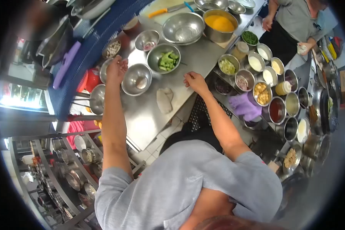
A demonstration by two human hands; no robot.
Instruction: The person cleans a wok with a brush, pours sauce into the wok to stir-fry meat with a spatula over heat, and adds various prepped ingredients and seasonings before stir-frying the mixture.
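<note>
The left hand (118, 69) is above the far-left part of the metal desk (142, 122), its fingers bent inwards. No thing shows clearly in it, but I cannot tell whether something small is between the fingers. Its wrist covers part of a small bowl (103, 72); whether they touch, I cannot tell. The right hand (194, 82) is near the desk's right edge, its fingers half curled; here also I cannot tell if it pinches something small.

Between the two hands stand a wide bowl (129, 76), with a little pale food at the bottom, and a deeper bowl (153, 57) holding green vegetable pieces (168, 61). A folded cloth (164, 100) lies on the desk, nearer to the body.

Both bowls look like thin metal, so I judge them light and stiff, not easily broken, but perhaps slippery if the hands are wet. The best place to take hold would be the rim, thumb inside and fingers outside, or both hands at opposite sides. The vegetable pieces are probably light and firm, and easy to bruise when squeezed. The cloth should be soft and limp; a corner or the middle fold would serve.
</note>
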